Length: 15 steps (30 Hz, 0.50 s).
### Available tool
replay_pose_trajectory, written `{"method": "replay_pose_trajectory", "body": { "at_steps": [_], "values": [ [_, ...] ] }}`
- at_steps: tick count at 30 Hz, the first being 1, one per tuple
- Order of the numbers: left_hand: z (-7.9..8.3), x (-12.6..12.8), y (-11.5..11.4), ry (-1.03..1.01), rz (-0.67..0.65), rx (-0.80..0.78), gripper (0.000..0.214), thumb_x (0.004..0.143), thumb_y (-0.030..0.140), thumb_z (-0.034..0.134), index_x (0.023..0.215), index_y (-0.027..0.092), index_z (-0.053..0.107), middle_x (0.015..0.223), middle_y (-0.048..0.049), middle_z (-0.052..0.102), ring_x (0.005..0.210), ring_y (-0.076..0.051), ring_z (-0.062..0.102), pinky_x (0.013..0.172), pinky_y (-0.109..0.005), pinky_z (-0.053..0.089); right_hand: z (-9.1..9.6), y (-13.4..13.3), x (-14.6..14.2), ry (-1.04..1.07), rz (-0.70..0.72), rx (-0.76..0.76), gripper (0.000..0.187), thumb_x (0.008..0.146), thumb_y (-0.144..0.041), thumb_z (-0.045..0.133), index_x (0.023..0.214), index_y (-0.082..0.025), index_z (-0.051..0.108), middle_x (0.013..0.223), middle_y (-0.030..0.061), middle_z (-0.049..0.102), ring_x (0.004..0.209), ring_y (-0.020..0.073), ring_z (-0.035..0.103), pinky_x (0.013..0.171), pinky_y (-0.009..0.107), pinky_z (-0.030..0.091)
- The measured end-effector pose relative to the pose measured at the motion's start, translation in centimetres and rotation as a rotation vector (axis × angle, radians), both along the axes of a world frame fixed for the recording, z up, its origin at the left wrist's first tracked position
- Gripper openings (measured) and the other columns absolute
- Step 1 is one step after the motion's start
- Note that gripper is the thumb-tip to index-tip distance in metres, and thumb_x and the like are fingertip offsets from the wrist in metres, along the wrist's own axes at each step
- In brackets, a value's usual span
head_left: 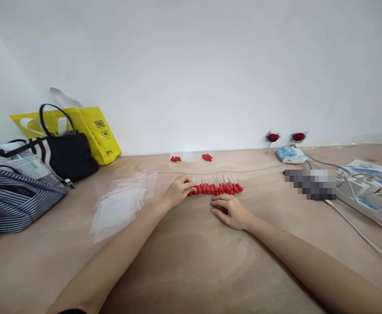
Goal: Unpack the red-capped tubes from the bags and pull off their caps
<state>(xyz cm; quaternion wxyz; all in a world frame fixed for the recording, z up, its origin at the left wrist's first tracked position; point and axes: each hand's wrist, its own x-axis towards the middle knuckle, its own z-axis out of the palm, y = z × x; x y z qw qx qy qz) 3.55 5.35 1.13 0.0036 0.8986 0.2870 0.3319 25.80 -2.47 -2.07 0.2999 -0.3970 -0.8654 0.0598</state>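
Observation:
A row of red bulb-shaped pieces with thin white stems [217, 188] lies across the middle of the table, the red ends towards me and the stems pointing to the wall. At the row's left end my left hand [179, 191] has its fingertips together on a red piece, partly hiding it. Just in front of the row rests my right hand [233, 212], fingers loosely bent and thumb apart, with nothing seen in it. Clear zip bags [121, 205] lie fanned out left of my left hand. Two small bags with red pieces [175, 158] [207, 157] lie by the wall.
At the left stand a striped bag [17, 203], a black handbag [75, 155], a plastic bottle [35, 168] and a yellow bag [104, 137]. On the right are a tissue pack [292, 155], a power strip [370, 203] with cables, and a blurred dark object [312, 185]. Two red roses [298, 137] lean on the wall.

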Motion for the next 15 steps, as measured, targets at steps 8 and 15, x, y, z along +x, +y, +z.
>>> {"method": "replay_pose_trajectory", "body": {
  "at_steps": [8,15],
  "values": [
    [0.4,-0.8,-4.1,-0.345,-0.03,-0.087,0.019,0.084,0.026,0.049,0.096,0.019,0.061,0.085,-0.0048,0.062,0.08,-0.014,0.058,0.073,-0.028,0.047,-0.2,-0.4,0.4,0.075,0.013,0.056,0.022,0.08,-0.026,0.048,0.098,-0.019,0.059,0.096,0.0075,0.061,0.088,0.018,0.056,0.077,0.033,0.046],
    [-0.9,-1.3,-7.4,-0.286,-0.064,-0.351,0.02,0.083,0.024,0.048,0.096,0.017,0.062,0.088,-0.0069,0.065,0.081,-0.015,0.061,0.073,-0.028,0.05,0.5,-1.5,-0.1,0.181,-0.203,0.388,0.045,0.076,-0.041,0.055,0.114,-0.019,0.048,0.106,0.0126,0.053,0.102,0.0254,0.048,0.086,0.043,0.038]
  ]
}}
